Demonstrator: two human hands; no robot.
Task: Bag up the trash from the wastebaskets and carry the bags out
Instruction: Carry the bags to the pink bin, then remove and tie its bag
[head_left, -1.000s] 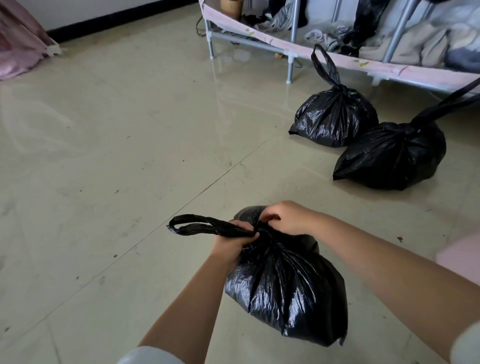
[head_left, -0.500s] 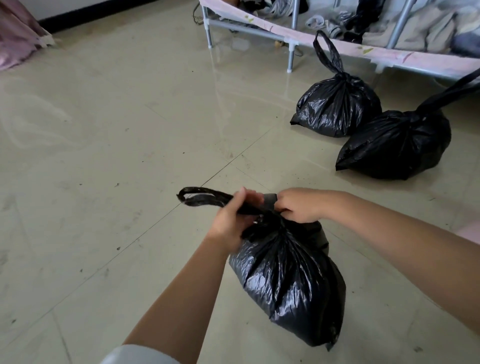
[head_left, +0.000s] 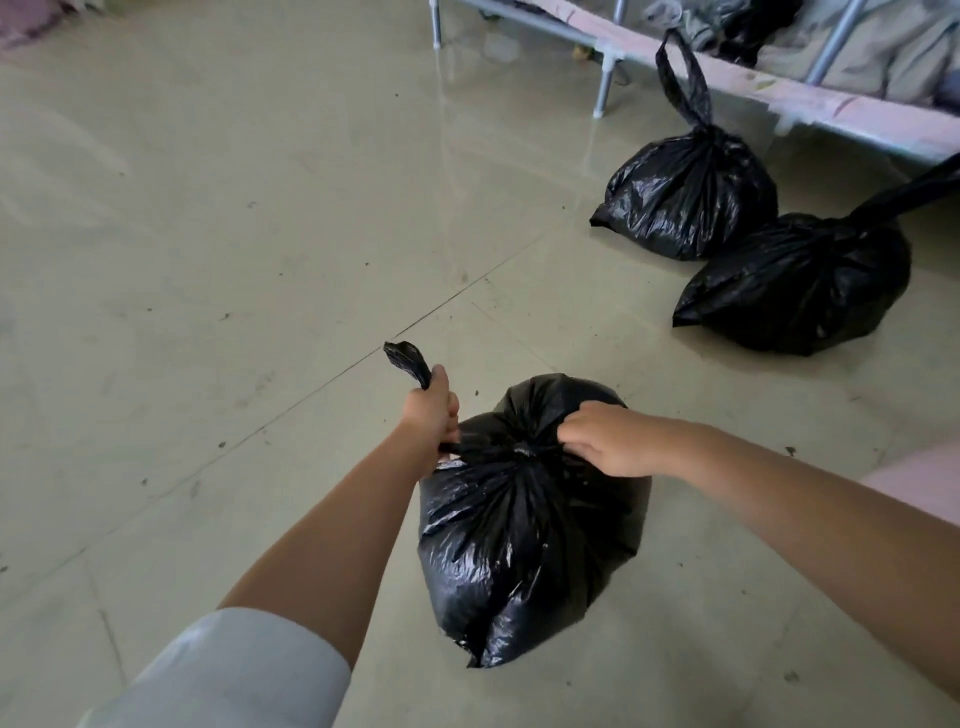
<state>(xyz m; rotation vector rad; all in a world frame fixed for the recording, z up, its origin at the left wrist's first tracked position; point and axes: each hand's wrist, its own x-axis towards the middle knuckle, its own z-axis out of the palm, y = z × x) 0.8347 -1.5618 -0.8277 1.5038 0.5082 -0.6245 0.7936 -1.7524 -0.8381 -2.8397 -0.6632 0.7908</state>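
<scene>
Two knotted black plastic trash bags sit by the metal bed frame; third black bag mid-tie, left hand and right hand clamped on its ends. Carry-out pending.

Soft daylight reaches you from the far side of the room, spreading a pale sheen across the tiled floor and streaking reflections beneath the metal rack. Crinkled highlights glint on the black bags, which cast only faint shadows. Wide-angle distortion bends the floor joints and stretches your white sleeve, blurred at the bottom edge.
</scene>
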